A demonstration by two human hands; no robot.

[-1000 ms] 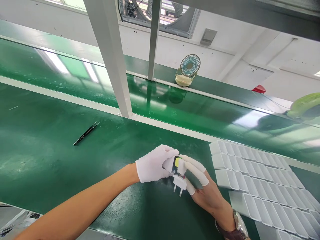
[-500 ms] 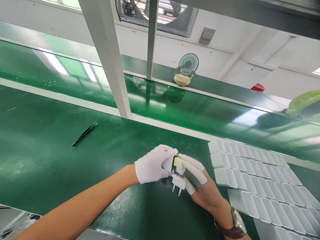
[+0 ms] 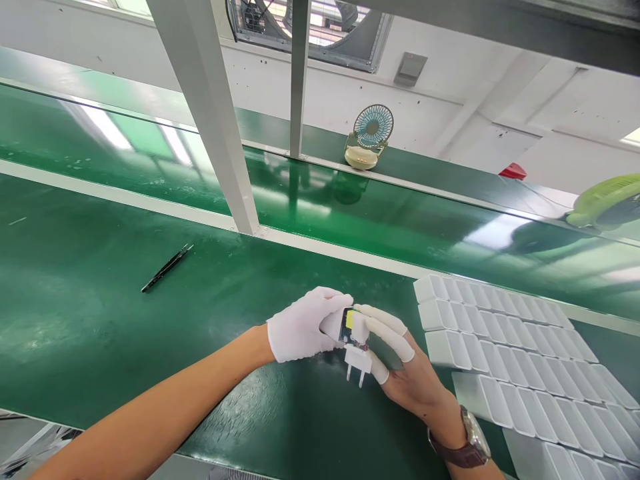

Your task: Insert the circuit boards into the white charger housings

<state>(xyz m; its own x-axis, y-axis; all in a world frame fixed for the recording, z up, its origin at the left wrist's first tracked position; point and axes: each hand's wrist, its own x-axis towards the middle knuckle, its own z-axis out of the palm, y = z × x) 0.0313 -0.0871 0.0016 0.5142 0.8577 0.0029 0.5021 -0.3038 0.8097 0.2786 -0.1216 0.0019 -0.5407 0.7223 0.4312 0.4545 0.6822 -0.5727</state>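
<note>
The person's left hand (image 3: 300, 327), in a full white fabric glove, is closed around a small white plastic charger housing (image 3: 334, 324), gripping it from the left. The right hand (image 3: 410, 373), bare but for white finger cots on the fingertips (image 3: 387, 323), meets it from the right and pinches the small circuit board with a yellow component (image 3: 349, 323) that sits at the open end of the housing. Just beneath the two hands hangs a white two-pin plug piece (image 3: 358, 362), pins pointing down toward the green belt; it appears joined to the board by short wires, though the joint is too small to make out. Both hands are held just above the dark green work surface (image 3: 100, 333), touching each other around the assembly. A brown-strapped wristwatch (image 3: 467, 443) is on the right wrist.

To the right of the right hand, close by, lie rows of white moulded plastic trays with narrow compartments (image 3: 500, 353). Well away to the left of the left hand rests a pair of black tweezers (image 3: 167, 267), flat on the surface. Beyond the hands, past a white slanted frame post (image 3: 210, 120) and the glossy green conveyor strip (image 3: 350, 213), stands a small cream desk fan with a blue-green grille (image 3: 369, 137).
</note>
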